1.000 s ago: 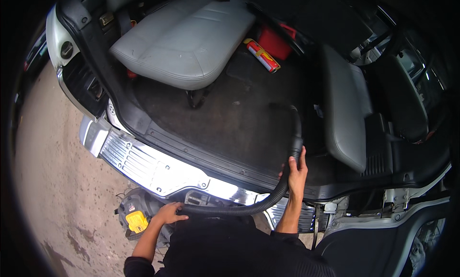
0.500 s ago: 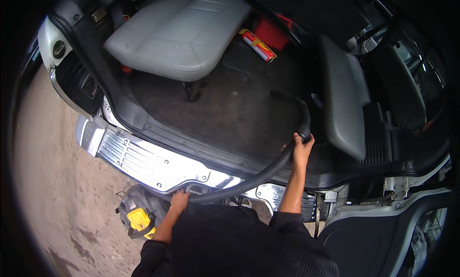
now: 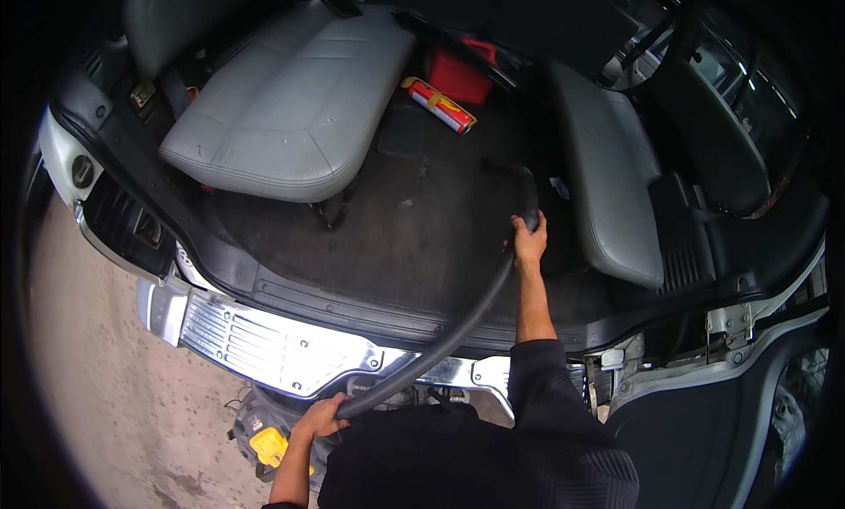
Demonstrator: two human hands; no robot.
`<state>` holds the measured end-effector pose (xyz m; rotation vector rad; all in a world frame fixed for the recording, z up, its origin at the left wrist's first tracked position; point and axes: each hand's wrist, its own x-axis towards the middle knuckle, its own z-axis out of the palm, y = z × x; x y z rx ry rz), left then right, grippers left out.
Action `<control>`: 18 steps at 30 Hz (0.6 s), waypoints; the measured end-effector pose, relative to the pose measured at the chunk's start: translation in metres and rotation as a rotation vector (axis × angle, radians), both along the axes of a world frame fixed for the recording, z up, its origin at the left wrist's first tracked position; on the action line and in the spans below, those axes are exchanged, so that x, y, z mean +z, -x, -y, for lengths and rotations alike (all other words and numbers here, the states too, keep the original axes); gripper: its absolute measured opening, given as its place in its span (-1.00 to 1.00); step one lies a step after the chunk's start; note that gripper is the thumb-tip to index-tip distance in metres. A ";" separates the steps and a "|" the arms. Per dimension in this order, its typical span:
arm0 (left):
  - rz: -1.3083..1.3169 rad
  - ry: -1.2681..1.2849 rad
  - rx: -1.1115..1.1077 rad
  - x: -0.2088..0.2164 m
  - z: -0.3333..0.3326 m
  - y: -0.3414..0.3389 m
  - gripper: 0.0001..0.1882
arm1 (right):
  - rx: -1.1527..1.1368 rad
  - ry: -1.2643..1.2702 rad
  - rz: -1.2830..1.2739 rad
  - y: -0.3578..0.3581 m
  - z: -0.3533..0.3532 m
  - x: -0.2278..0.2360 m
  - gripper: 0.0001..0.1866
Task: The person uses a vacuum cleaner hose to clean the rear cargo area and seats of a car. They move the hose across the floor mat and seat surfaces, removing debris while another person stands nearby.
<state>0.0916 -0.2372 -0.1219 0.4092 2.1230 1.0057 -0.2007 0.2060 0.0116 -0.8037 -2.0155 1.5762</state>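
Note:
A black ribbed vacuum hose [image 3: 458,333] curves up from beside me, over the metal step and into the vehicle. My right hand [image 3: 529,239] is closed around the smooth, bent wand [image 3: 529,192] at its far end, above the dark carpet [image 3: 396,254]. The wand's tip lies on or just over the carpet; it is too dark to tell. Lower down, my left hand [image 3: 324,417] grips the hose near the step's outer edge. Next to that hand, a grey and yellow vacuum cleaner [image 3: 271,446] stands on the ground, partly hidden by my forearm.
Grey seats flank the carpet: one on the left [image 3: 282,122], another on the right [image 3: 607,183]. Farther in lie a red and yellow can [image 3: 440,106] and a red container [image 3: 462,73]. The shiny metal step [image 3: 264,342] runs along the sill. An open door [image 3: 687,439] stands right.
My right hand has reached farther into the vehicle with the wand. My left hand has come lower, still on the hose. The whole view has shifted a little.

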 end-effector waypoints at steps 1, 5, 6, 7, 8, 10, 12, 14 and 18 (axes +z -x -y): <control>-0.050 -0.065 0.036 0.012 -0.006 0.002 -0.30 | 0.004 0.009 0.003 0.011 -0.009 0.002 -0.29; -0.092 -0.193 0.115 0.045 -0.038 0.012 -0.12 | 0.038 0.062 -0.047 0.056 -0.033 0.011 -0.29; -0.066 -0.174 0.118 0.050 -0.046 0.015 -0.12 | 0.033 0.072 -0.035 0.066 -0.037 0.012 -0.28; -0.059 -0.163 0.128 0.053 -0.055 0.020 -0.11 | 0.043 0.086 -0.063 0.076 -0.040 0.012 -0.26; -0.049 -0.157 0.135 0.055 -0.064 0.025 -0.11 | 0.033 0.082 -0.075 0.088 -0.043 0.012 -0.25; -0.033 -0.116 0.152 0.058 -0.075 0.038 -0.12 | 0.046 0.047 -0.051 0.109 -0.049 0.008 -0.25; -0.055 -0.090 0.170 0.061 -0.084 0.052 -0.13 | 0.000 0.007 -0.015 0.130 -0.058 -0.001 -0.24; -0.014 -0.035 0.166 0.061 -0.092 0.067 -0.15 | -0.036 -0.041 0.013 0.151 -0.067 -0.013 -0.24; -0.036 -0.100 0.159 0.060 -0.102 0.089 -0.17 | -0.091 -0.147 0.032 0.185 -0.075 -0.044 -0.25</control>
